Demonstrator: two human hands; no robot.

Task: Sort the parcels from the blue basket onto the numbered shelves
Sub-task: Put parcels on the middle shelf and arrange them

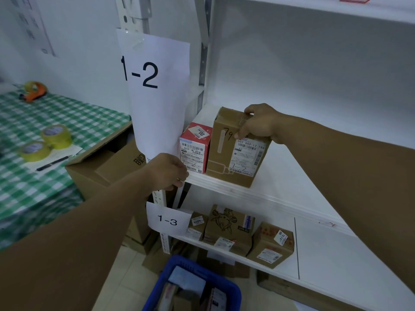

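Two parcels are seen standing on the shelf (226, 184) that is marked by a paper sheet (157, 97) with "1-2". The brown parcel (233, 153) is held at its top by the right grip (260, 124): the fingers are curled over the top edge and the thumb is pressed on the front face, so this grip is clamped on the parcel. The parcel stands upright directly under this grip, with "1-2" written by hand on its label. Just to the left of it, touching or nearly touching, a smaller red and white parcel (195, 151) is placed.

The left grip (167, 171) is found lower and to the left of the right grip, at the front corner of the shelf. Its fingers are curled together, and the lower tip of the paper sheet appears to be pinched by them. The red and white parcel is just to the right of this grip.

Below both grips a lower shelf (318, 248) is marked by a small sign (167, 221) with "1-3", and three brown boxes (229, 227) are kept there. Under the left grip, on the floor, the blue basket (167, 277) is seen with more parcels inside. Far left of the left grip, a tabletop (74, 113) with a green checked cloth carries two rolls of tape (56, 135) and a pen (52, 163).
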